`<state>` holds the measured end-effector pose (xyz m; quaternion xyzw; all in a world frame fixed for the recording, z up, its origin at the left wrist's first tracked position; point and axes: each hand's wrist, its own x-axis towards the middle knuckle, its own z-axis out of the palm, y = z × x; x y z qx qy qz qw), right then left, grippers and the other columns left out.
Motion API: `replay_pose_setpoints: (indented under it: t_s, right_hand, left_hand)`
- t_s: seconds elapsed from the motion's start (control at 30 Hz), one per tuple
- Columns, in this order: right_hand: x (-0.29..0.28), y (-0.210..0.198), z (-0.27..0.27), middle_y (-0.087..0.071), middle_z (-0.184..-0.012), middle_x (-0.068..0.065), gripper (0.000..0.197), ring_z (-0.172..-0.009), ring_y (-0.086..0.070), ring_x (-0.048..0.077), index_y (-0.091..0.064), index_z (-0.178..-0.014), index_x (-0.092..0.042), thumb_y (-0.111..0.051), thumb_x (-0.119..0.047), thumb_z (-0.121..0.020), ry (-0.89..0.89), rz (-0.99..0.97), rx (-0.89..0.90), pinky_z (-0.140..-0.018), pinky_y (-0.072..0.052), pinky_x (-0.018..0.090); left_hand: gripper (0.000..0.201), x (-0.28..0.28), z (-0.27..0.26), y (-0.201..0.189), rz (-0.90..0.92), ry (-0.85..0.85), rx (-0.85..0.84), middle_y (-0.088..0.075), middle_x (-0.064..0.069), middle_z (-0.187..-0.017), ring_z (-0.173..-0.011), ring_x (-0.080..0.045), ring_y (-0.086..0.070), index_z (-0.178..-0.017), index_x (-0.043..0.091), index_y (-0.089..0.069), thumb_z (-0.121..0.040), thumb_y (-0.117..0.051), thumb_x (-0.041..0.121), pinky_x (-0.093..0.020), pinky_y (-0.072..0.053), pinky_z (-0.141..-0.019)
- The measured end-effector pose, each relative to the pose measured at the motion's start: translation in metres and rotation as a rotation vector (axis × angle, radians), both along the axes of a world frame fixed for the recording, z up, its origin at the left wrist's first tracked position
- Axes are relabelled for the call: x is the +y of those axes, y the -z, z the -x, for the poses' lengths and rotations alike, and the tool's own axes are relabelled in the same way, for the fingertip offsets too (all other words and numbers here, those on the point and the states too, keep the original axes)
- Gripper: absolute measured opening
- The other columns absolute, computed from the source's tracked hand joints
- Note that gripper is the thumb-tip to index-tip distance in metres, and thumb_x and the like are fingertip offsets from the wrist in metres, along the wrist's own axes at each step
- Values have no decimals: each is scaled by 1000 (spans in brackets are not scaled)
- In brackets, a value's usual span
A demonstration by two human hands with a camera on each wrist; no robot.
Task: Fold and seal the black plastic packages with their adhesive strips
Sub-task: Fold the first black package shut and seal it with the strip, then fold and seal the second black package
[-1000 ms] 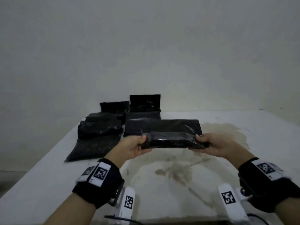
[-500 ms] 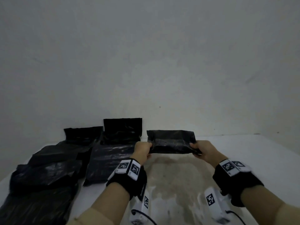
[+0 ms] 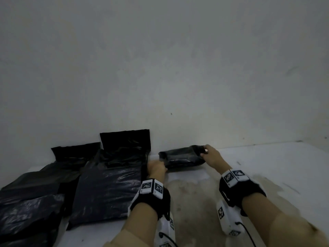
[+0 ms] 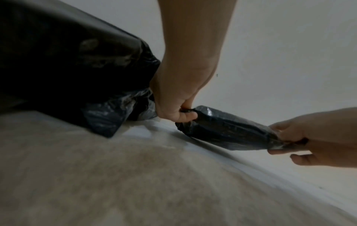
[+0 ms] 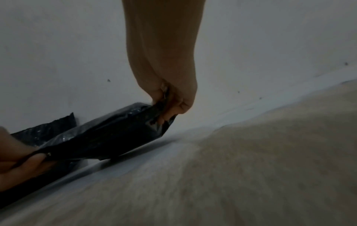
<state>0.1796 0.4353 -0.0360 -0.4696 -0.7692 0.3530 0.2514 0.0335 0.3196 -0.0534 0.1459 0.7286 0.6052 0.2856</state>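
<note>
A folded black plastic package [image 3: 181,156] sits low against the wall at the far edge of the table [image 3: 277,175]. My left hand [image 3: 157,167] pinches its left end [image 4: 185,113], and my right hand [image 3: 211,155] pinches its right end [image 5: 164,113]. In the left wrist view the package [image 4: 228,130] slopes between both hands just above the tabletop, and the right hand [image 4: 309,137] grips its far corner. In the right wrist view the package [image 5: 108,134] runs from my right hand [image 5: 173,104] down to my left hand [image 5: 17,159].
Several other black packages [image 3: 108,184] lie on the left part of the table, some with flaps [image 3: 125,140] leaning up against the wall. The wall [image 3: 178,68] rises directly behind. A brownish stain [image 3: 204,202] covers the tabletop between my arms.
Both hands carried the folded package away from me, from mid-table to the far edge by the wall, and lowered it there. Both grips stayed on.
</note>
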Motion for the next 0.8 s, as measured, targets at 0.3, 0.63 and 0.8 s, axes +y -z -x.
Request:
replay_pose_setpoints:
  t_s: [0.3,0.63,0.8]
  right_hand:
    - [-33,-10,26,-56,-101,16,13,-99,-55,34,-56,-98,-6,-45,-7,-91,-257,-380,-309,-74,-42,32]
    - [-80,-5,40,-55,-112,16,26,-101,-55,32,-55,-112,-3,-46,-7,-88,-246,-379,-373,-78,-43,36]
    - [-125,-10,65,-54,-70,14,26,-66,-50,25,-47,-65,-3,-41,-4,-90,-243,-117,-221,-63,-36,29]
  left_hand:
    - [32,-4,-8,-6,258,77,288,-50,-24,-128,-117,-37,-48,-121,-7,-51,-92,-43,5,-35,-38,-98]
    - [33,-33,-25,-39,-42,296,486,-59,-22,-119,-108,-28,-55,-113,-5,-60,-91,-35,-8,-25,-45,-86]
    - [36,-87,-23,-53,-271,18,612,-61,-7,-92,-90,-21,-56,-104,4,-63,-84,-35,-10,-18,-43,-71]
